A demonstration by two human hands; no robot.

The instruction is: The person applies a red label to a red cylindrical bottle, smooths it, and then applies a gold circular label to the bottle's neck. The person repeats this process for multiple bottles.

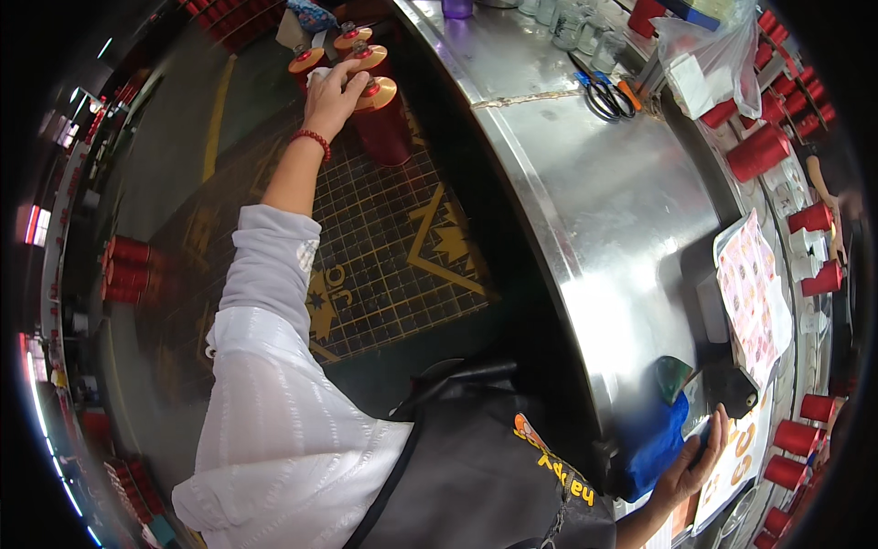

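Note:
Stretched far forward, my left hand (333, 99) is over a group of red spools with gold-coloured tops. Its thumb and forefinger are apart, close to the nearest spool (384, 133) and the one behind it (370, 59). Something white (317, 75) shows beside its other fingers, which are partly hidden. My right hand (688, 468) is low on the right at the bench, with its fingers extended. Close to its fingertips is a dark, blocky object (730, 392); a blue cloth (651, 444) lies to its left.
A steel bench (604, 238) runs along the right, bearing black-handled scissors (604, 96), glass jars (572, 27) and a patterned sheet (752, 297). Below the left arm is a dark mat (384, 274) with a yellow grid. More red spools (126, 267) stand at the left.

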